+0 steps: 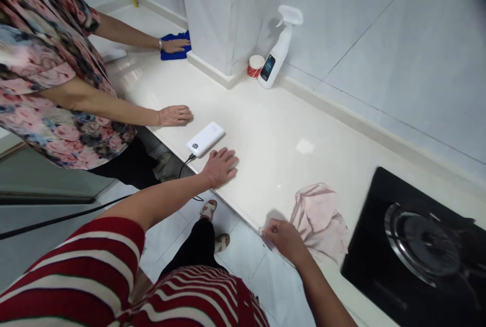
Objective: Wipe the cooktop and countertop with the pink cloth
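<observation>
My left hand (220,166) lies flat on the white countertop (261,155) near its front edge, fingers spread, holding nothing. Just beyond it is a white power bank (205,139) with a black cable plugged into its near end. My right hand (284,238) is closed at the counter's front edge, fingers curled on a crumpled pale pink cloth (317,210). A bit of the cloth shows by the fingertips, and most of it lies bunched behind the hand, close to the stove.
A black gas stove (413,251) is at the right. Against the wall stand a white spray bottle (279,51) and a red-and-white tub (255,67). At the left, a co-worker presses a blue cloth (170,55) beside the pillar (208,18); their other hand (175,115) rests on the counter.
</observation>
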{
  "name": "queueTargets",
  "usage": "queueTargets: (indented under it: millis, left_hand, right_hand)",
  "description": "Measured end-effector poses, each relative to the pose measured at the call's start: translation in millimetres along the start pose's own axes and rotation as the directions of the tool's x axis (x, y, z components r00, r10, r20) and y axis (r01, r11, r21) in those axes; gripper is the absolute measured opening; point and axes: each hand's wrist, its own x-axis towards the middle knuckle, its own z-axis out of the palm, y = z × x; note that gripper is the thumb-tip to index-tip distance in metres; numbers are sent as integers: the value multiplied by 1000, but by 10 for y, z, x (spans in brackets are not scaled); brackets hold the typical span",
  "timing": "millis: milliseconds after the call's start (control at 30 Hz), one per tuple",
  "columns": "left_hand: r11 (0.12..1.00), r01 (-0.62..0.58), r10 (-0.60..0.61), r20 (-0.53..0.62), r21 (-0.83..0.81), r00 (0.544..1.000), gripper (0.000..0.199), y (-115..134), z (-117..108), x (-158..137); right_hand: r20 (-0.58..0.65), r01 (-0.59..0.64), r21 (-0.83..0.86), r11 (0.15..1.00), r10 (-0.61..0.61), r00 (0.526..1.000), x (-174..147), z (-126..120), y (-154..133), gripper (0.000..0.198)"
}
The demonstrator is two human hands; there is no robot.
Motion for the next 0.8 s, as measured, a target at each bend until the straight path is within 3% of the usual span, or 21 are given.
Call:
queueTargets:
  millis: [100,300,433,567,633,700,767,800]
  left_hand:
    - [1000,5,-5,-9,5,1000,38,2,12,5]
    - [1000,-6,6,-11,3,1000,38,-6,20,-5]
    - [1000,-11,11,-18,0,1000,38,-5,40,-6]
    - [1000,-5,5,-42,3,999,37,-2,62,2]
    - [1000,-9,9,-45,0,999,37,-4,61,3]
    - [1000,-16,16,-41,-7,999,38,-7,52,1]
    - [1000,-18,17,-34,-13,999,38,-10,41,-1]
    - [1000,-16,15,-31,-14,999,38,-10,37,-1]
  right_hand:
    - [-1,10,-8,1000,-10,1000,23,-7,-47,23]
    - [3,-25,-102,994,25,1000,-130,-59,214,24]
    - [-45,-19,-163,986,12,999,-28,-77,-29,23]
    - [-118,12,-42,999,-17,993,70,6,-178,22]
    - [-282,68,-7,998,-67,957,46,79,-90,17]
    - [-484,144,-97,985,-173,858,-14,155,32,19]
    - [-559,187,-261,947,-306,770,-87,226,104,22]
    - [-546,199,-334,921,-362,756,-124,258,109,23]
